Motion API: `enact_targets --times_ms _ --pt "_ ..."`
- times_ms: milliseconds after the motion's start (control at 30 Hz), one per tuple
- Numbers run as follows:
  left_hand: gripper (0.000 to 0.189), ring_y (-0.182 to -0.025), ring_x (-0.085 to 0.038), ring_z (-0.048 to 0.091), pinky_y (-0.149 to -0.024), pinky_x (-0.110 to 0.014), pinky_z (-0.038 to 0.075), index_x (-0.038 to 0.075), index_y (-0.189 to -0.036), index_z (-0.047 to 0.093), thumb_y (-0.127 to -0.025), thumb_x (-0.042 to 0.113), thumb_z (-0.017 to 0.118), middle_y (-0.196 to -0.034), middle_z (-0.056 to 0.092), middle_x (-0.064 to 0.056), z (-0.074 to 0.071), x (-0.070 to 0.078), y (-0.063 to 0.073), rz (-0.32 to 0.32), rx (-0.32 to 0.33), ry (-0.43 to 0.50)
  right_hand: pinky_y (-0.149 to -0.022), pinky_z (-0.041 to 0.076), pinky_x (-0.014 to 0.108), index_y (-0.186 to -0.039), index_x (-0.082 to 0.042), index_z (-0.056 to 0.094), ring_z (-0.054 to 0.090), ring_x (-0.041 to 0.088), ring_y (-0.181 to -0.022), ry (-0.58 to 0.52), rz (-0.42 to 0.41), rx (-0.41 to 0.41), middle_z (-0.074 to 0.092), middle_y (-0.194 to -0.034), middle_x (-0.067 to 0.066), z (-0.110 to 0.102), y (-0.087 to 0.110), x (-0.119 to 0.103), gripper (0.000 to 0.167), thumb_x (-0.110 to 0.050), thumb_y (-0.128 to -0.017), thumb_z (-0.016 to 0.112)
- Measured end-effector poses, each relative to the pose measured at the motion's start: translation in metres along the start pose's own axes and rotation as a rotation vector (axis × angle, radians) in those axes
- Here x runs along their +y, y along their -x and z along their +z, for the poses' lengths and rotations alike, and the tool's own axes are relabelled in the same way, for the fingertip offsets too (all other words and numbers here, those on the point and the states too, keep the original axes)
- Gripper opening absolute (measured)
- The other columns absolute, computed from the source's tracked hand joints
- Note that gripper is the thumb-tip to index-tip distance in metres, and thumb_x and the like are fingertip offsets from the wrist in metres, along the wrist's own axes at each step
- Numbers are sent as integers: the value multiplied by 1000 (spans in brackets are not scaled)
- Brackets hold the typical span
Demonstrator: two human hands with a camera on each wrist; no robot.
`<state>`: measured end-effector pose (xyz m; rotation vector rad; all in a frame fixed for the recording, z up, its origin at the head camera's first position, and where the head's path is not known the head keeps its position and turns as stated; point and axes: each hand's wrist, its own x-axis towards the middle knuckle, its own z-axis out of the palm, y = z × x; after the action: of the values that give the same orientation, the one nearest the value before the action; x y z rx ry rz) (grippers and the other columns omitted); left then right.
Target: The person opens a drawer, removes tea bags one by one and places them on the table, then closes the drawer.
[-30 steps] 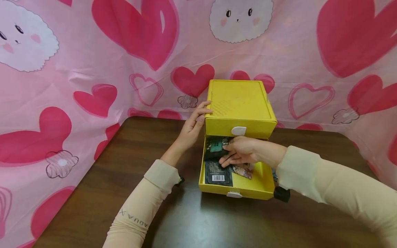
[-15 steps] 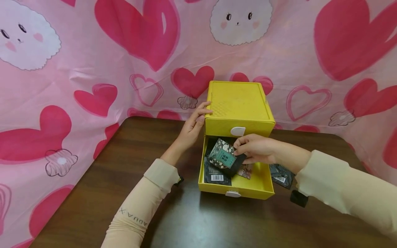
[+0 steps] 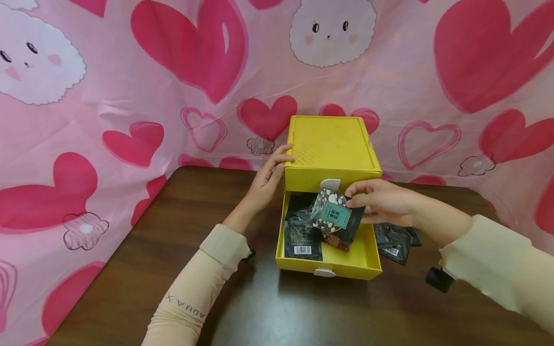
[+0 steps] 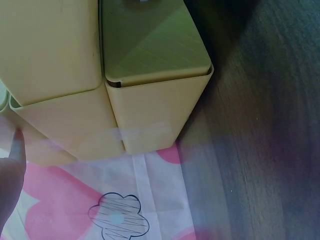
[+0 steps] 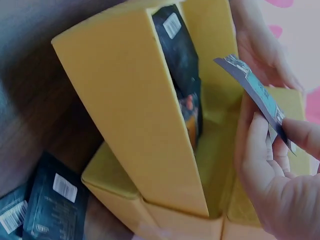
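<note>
My right hand (image 3: pixel 391 202) pinches a flat black sachet (image 3: pixel 335 215) with a teal label and a flower print by its edge, over the pulled-out lower drawer (image 3: pixel 365 262) of a yellow drawer box (image 3: pixel 333 144). In the right wrist view, the thumb and fingers grip the sachet (image 5: pixel 262 100) edge-on. My left hand (image 3: pixel 267 177) rests against the box's left side, fingertips over its top edge. Another black sachet (image 3: pixel 300 242) with a barcode lies in the drawer's left half. Beside it, partly covered, is a brown-patterned sachet (image 3: pixel 336 241).
Several black sachets (image 3: pixel 394 242) lie on the dark wooden table (image 3: pixel 259 307) right of the drawer. The upper drawer, with a white pull tab (image 3: pixel 331 184), is closed. Behind the table hangs a pink heart-print cloth (image 3: pixel 268 62).
My right hand has lifted the flower-print sachet from the drawer's back left and moved it rightward. The left hand stays at the box's side. More of the sachets on the table now show.
</note>
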<state>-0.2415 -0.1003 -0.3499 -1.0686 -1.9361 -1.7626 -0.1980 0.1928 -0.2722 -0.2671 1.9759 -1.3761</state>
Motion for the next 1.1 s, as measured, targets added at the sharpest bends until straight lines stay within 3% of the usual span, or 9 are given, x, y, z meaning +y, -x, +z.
enact_targets --times_ms 367,567,733,967,1100 --pt "52 -150 -23 29 -120 -44 33 -6 -128 49 -102 38 40 -157 33 -19 0 -1 1 -9 6 0 -92 55 37 -107 -20 58 65 17 -93 -7 -49 61 59 -98 -6 -47 26 24 6 -18 -103 54" --pt "50 -150 -22 28 -120 -43 33 -5 -128 49 -103 37 40 -158 32 -17 0 0 1 -13 -1 0 -90 57 37 -108 -24 61 68 18 -96 -42 -52 -12 68 -103 -5 -88 33 51 20 -12 -106 45" --pt "47 -150 -23 28 -120 -43 33 -5 -128 49 -104 35 40 -158 32 -17 1 0 -1 -13 -3 2 -90 57 36 -107 -24 61 69 16 -94 -59 -20 -35 70 -100 -5 -110 32 74 22 -12 -107 42" --pt "46 -150 -21 28 -119 -41 35 -5 -129 48 -105 33 39 -159 32 -16 2 0 0 -22 -10 0 -85 56 33 -106 -28 60 66 10 -88 -2 61 84 64 -94 -9 -123 20 98 16 -19 -106 47" --pt "38 -150 -22 28 -118 -40 36 -6 -129 48 -106 23 38 -158 32 -17 1 0 1 -21 3 10 -78 55 29 -106 -26 60 61 7 -81 29 83 115 61 -91 -10 -123 7 110 11 -20 -104 51"
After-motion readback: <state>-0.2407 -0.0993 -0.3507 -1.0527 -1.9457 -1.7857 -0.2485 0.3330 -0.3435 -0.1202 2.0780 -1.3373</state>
